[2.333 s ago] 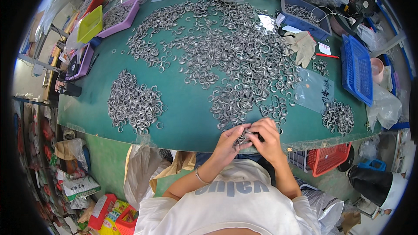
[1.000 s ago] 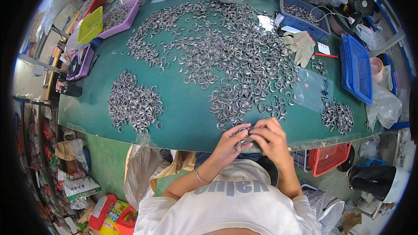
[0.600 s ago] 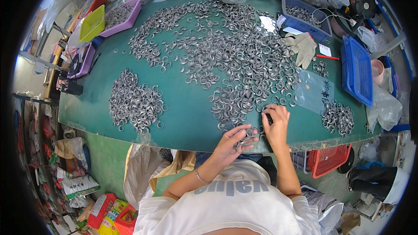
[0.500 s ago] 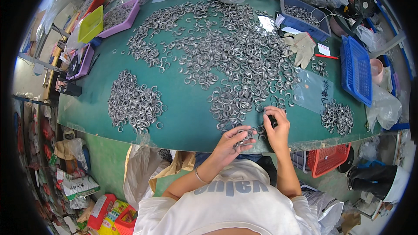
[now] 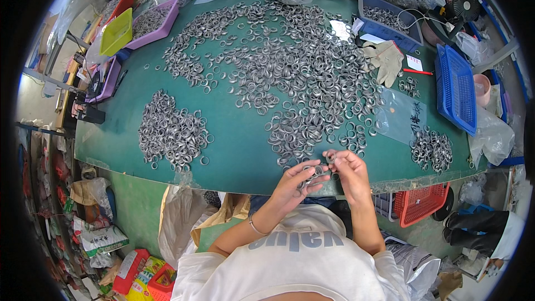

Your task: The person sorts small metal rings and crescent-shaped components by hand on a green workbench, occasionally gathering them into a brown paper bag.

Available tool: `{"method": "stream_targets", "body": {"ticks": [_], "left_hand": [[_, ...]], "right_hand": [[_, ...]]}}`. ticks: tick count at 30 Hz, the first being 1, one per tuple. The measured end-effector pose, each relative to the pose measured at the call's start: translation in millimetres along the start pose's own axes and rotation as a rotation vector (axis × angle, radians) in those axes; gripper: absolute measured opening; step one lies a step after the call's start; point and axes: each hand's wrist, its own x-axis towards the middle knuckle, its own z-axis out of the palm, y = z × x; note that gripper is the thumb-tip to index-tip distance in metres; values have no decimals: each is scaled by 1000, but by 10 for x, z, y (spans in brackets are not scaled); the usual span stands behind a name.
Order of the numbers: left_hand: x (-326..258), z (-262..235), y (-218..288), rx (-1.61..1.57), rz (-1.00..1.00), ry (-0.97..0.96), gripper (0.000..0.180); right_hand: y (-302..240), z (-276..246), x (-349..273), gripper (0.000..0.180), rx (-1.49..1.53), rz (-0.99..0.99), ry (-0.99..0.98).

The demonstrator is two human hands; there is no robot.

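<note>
My left hand (image 5: 294,188) is closed around several grey metal rings (image 5: 310,177) above the near edge of the green table. Beside it, my right hand (image 5: 350,174) pinches a single metal ring (image 5: 331,158) between thumb and fingers. The two hands almost touch. Just beyond them spreads a big loose heap of the same rings (image 5: 301,78), reaching to the table's far side. A separate pile of rings (image 5: 171,131) lies to the left, and a smaller ring pile (image 5: 431,151) sits at the right.
Pink (image 5: 152,24) and yellow bins (image 5: 117,31) stand at the far left. At the right are a blue basket (image 5: 456,90), a blue ring bin (image 5: 392,20), a glove (image 5: 384,61), a plastic bag (image 5: 402,116) and a small fan (image 5: 462,1). Below the table edge is a red basket (image 5: 422,206).
My right hand has drawn back from the heap toward my left hand and now shows a ring in its fingertips. My left hand has hardly moved.
</note>
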Motion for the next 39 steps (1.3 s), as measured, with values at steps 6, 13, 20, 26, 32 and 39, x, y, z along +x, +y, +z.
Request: {"method": "stream_targets", "body": {"ticks": [6,13,20,26,32,39], "left_hand": [[35,-35,-29,-138,-30,33,36],[68,-85,-43,-31,21,-72,33],[29,-163,-15,-82,38,2,30],[-250,-462,595,146,343,225,27],[-540,-947,1354,492,776,673,17],[-437,-1302,1493,1831,1272,1301,24]], "right_hand": [[-222,287,-106,13,-1175,-591,-60],[-187,126,81,11,-936,-609,159],[31,-24,374,20,-1586,-646,317],[72,12,276,17,-1480,-676,290],[53,45,159,14,-1267,-711,228],[60,102,137,12,-1151,-706,223]]}}
